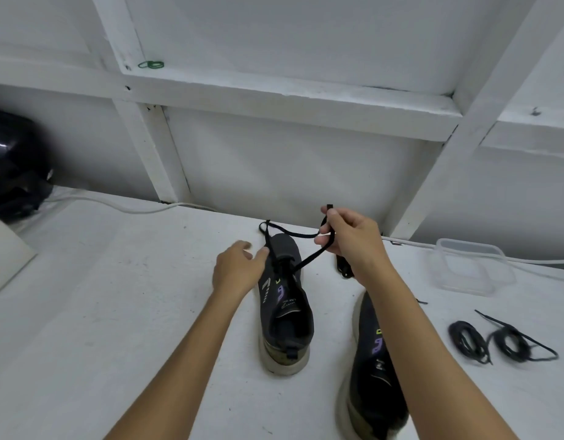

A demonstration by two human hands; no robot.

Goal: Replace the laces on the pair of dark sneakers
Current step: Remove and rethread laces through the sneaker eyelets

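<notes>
Sneaker (285, 300) points lengthwise away between both hands; left hand (239, 269) rests spread on it, right hand (350, 239) pinches its lace (309, 258) up-right.

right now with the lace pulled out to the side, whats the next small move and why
Probably keep drawing the lace up and away with the right hand while the left hand steadies the upright sneaker. The right grip pinches the lace, which runs taut into the eyelet area, so it looks only partly freed. Two coiled laces wait on the table.
</notes>
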